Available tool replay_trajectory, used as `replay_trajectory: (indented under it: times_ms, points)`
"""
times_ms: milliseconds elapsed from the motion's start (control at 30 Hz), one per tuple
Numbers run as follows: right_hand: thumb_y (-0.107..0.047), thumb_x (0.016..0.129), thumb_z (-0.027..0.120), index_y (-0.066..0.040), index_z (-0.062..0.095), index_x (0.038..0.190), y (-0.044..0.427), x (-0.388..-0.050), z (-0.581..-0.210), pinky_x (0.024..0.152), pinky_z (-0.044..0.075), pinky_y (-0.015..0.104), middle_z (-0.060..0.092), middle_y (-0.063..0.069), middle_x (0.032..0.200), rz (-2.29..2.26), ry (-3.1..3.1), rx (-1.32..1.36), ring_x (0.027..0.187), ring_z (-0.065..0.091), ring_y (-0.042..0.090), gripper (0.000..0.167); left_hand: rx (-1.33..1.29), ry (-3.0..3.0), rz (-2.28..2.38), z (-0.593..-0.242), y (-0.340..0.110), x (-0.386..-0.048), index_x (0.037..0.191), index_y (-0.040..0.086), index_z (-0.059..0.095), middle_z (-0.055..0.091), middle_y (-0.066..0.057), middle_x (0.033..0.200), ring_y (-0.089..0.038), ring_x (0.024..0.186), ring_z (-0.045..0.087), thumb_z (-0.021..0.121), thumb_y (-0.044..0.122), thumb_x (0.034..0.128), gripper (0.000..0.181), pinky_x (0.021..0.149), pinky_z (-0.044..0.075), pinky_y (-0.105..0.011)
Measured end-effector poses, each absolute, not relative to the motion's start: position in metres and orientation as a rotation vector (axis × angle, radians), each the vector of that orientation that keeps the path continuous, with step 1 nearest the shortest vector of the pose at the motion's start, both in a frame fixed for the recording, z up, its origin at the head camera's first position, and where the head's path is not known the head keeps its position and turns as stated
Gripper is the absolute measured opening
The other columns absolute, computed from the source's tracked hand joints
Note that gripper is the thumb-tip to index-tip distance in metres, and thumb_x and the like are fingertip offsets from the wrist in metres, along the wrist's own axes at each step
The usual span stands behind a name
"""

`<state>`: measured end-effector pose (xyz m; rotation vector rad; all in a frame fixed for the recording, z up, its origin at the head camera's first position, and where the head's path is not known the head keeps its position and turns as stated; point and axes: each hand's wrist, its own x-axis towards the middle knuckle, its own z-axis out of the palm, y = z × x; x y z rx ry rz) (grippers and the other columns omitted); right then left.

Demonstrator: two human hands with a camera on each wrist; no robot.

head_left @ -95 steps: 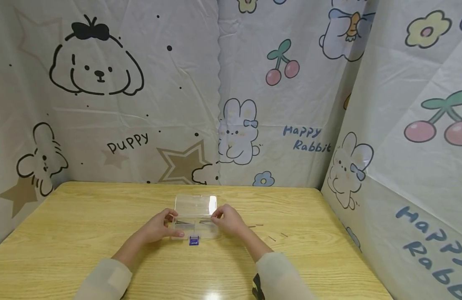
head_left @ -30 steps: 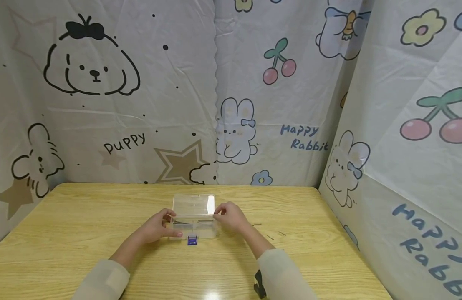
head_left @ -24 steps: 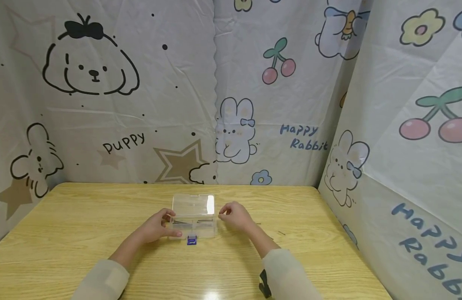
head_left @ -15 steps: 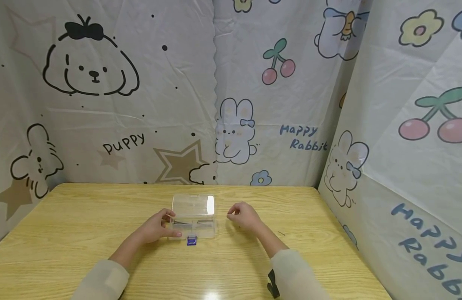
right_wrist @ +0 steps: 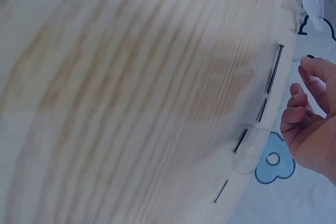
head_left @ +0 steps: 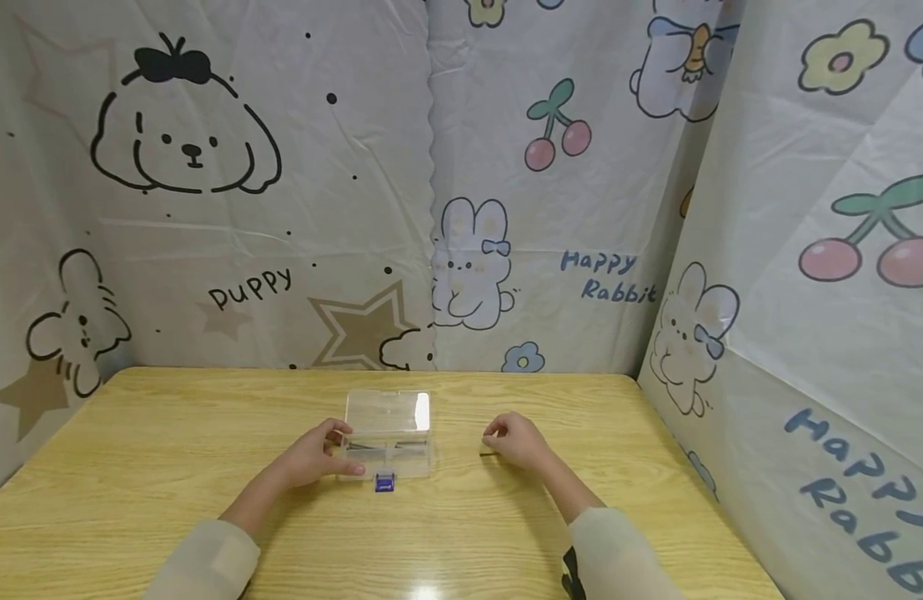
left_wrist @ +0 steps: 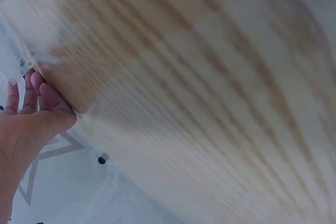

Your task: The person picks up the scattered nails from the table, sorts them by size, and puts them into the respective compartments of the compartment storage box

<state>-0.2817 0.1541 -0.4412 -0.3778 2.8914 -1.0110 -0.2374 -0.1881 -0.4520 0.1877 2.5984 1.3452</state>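
head view: a dark nail [head_left: 488, 454] lies on the table [head_left: 401, 542] just at the near side of the right hand's [head_left: 515, 439] fingertips, its long axis running side to side, roughly toward the clear box [head_left: 408, 461]. those fingers are bent; whether they pinch anything, i cannot tell. the left hand [head_left: 316, 454], farther off, grips the box's left end. the box's right wall [head_left: 430, 457] stands between; the lid [head_left: 382, 411] is up behind. the right wrist view shows more nails [right_wrist: 240, 141] in a slanting row.
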Motion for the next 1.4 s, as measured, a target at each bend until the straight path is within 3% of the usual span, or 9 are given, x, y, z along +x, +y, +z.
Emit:
replay_trajectory:
  times_ms: [267,500,1400]
  points:
    - [-0.015,0.086,0.066,-0.010,0.068,0.085,0.174,-0.280,-0.447,0.062,0.039,0.027,0.058,0.001,0.080,-0.974,2.912,-0.388,0.071,0.047,0.013,0.006,0.161,2.597,1.347,-0.453,-0.188,-0.238,0.126,0.005,0.044,0.048,-0.018,0.126,-0.032,0.111,0.047,0.083,0.038,0.0667,0.078,0.095,0.040,-0.049]
    - [-0.014,0.086,0.066,-0.009,0.068,0.083,0.183,-0.281,-0.449,0.059,0.038,0.025,0.056,0.000,0.074,-0.990,2.885,-0.350,0.066,0.045,0.012,0.006,0.199,2.592,1.348,-0.450,-0.188,-0.236,0.125,0.003,0.043,0.047,-0.020,0.125,-0.033,0.110,0.047,0.082,0.035,0.0696,0.074,0.093,0.041,-0.048]
    - [-0.010,0.086,0.064,-0.006,0.067,0.082,0.181,-0.278,-0.454,0.059,0.041,0.025,0.059,0.000,0.072,-0.964,2.846,-0.392,0.063,0.048,0.012,0.007,0.159,2.596,1.354,-0.452,-0.188,-0.238,0.124,0.005,0.045,0.048,-0.017,0.124,-0.029,0.106,0.047,0.083,0.037,0.0673,0.075,0.091,0.041,-0.045]
